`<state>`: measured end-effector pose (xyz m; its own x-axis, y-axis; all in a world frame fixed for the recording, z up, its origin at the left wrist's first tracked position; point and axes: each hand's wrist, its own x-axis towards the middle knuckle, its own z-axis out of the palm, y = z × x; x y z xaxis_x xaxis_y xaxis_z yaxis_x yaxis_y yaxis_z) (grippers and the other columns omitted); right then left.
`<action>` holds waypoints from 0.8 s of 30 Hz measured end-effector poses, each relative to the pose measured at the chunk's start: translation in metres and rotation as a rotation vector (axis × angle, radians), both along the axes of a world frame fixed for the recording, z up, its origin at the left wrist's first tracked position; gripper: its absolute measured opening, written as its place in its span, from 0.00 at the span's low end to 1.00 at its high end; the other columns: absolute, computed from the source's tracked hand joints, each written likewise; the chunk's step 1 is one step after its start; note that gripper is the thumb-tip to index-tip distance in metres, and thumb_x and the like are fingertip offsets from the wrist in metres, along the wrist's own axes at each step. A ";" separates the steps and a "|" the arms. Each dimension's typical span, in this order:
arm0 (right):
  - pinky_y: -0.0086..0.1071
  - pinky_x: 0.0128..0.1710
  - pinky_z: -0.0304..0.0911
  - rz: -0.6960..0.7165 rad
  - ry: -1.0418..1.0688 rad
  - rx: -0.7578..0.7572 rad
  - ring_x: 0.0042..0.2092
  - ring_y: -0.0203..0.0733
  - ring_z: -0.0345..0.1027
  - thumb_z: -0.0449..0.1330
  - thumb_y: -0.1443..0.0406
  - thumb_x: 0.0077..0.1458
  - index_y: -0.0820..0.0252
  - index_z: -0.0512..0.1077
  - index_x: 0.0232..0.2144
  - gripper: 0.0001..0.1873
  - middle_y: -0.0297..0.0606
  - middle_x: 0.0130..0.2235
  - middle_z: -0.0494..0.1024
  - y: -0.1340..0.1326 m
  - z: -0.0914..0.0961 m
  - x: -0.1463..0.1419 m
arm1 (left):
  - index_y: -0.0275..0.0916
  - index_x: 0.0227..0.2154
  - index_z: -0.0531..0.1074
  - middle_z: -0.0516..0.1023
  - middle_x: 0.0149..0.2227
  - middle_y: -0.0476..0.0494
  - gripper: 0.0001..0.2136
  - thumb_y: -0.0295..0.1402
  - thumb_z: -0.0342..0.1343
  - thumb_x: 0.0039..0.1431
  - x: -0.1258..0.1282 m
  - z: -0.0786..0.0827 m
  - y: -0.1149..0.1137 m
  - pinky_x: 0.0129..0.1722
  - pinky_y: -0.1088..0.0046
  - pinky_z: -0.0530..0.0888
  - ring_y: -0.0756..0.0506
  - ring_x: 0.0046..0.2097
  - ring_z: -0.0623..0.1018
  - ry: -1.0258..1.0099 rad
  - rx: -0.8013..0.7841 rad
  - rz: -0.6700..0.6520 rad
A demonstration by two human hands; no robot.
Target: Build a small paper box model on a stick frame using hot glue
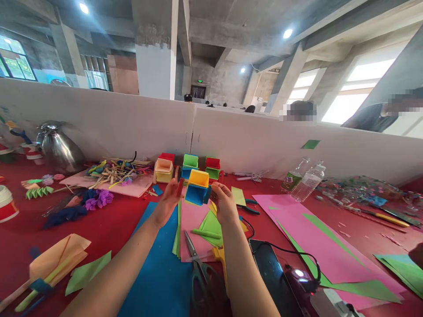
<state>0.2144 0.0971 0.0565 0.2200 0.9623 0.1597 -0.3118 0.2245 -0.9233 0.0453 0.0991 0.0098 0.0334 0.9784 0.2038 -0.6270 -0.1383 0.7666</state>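
Note:
Between my two hands, above the table, is a small folded paper box stack, yellow on top and blue below. My left hand is at its left side with fingers stretched out, and its fingertips are blurred by motion. At the stack's right side my right hand has its fingers curled, touching or nearly touching the blue part. Behind the stack stand more paper boxes: a cream one, a green-on-blue one and a red-on-green one.
Blue paper, pink paper and green sheets lie under my arms, with scissors and a phone with cable. Plastic bottles, a metal kettle, craft sticks and a white partition surround the red table.

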 end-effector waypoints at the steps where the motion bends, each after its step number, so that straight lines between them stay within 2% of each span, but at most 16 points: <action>1: 0.28 0.27 0.59 -0.015 -0.002 0.012 0.24 0.32 0.63 0.63 0.60 0.36 0.59 0.68 0.25 0.12 0.28 0.23 0.70 0.001 -0.001 0.000 | 0.47 0.41 0.69 0.73 0.45 0.48 0.18 0.34 0.60 0.44 -0.003 0.000 0.004 0.48 0.70 0.65 0.48 0.50 0.69 0.027 -0.027 0.071; 2: 0.28 0.27 0.59 -0.027 -0.009 0.027 0.24 0.31 0.63 0.63 0.61 0.36 0.59 0.67 0.25 0.12 0.28 0.24 0.70 0.001 -0.001 0.000 | 0.44 0.38 0.70 0.74 0.42 0.47 0.14 0.38 0.59 0.46 -0.006 0.001 0.007 0.48 0.70 0.64 0.47 0.49 0.70 0.065 -0.047 0.135; 4: 0.27 0.27 0.58 -0.039 -0.033 0.057 0.25 0.31 0.62 0.64 0.62 0.35 0.60 0.68 0.26 0.12 0.28 0.24 0.70 0.002 -0.002 -0.002 | 0.40 0.32 0.73 0.76 0.37 0.46 0.13 0.43 0.58 0.46 -0.011 0.004 0.010 0.47 0.71 0.64 0.46 0.46 0.71 0.173 -0.055 0.217; 8: 0.27 0.28 0.57 0.000 -0.105 0.108 0.26 0.31 0.63 0.66 0.63 0.35 0.61 0.69 0.26 0.13 0.29 0.24 0.71 0.003 -0.004 -0.004 | 0.38 0.29 0.75 0.77 0.33 0.46 0.14 0.43 0.59 0.45 -0.014 0.013 0.008 0.44 0.73 0.64 0.45 0.41 0.72 0.343 -0.012 0.245; 14: 0.30 0.35 0.59 0.060 -0.194 0.138 0.31 0.34 0.66 0.65 0.61 0.39 0.60 0.70 0.29 0.13 0.31 0.27 0.74 0.005 -0.009 -0.001 | 0.38 0.28 0.75 0.77 0.30 0.47 0.13 0.41 0.62 0.40 -0.015 0.010 0.010 0.42 0.73 0.65 0.47 0.37 0.73 0.259 -0.042 0.213; 19: 0.33 0.40 0.58 0.161 -0.273 0.072 0.37 0.39 0.67 0.63 0.57 0.41 0.60 0.74 0.32 0.15 0.36 0.31 0.76 0.003 -0.009 0.002 | 0.38 0.29 0.76 0.78 0.32 0.47 0.13 0.40 0.62 0.41 -0.019 0.007 0.014 0.43 0.73 0.65 0.46 0.39 0.73 0.266 -0.018 0.241; 24: 0.33 0.41 0.58 0.184 -0.282 0.138 0.38 0.39 0.66 0.63 0.57 0.41 0.59 0.74 0.31 0.14 0.36 0.34 0.76 0.002 -0.008 0.002 | 0.37 0.32 0.75 0.77 0.36 0.46 0.14 0.39 0.62 0.41 -0.021 0.009 0.014 0.46 0.72 0.63 0.45 0.43 0.72 0.305 0.034 0.259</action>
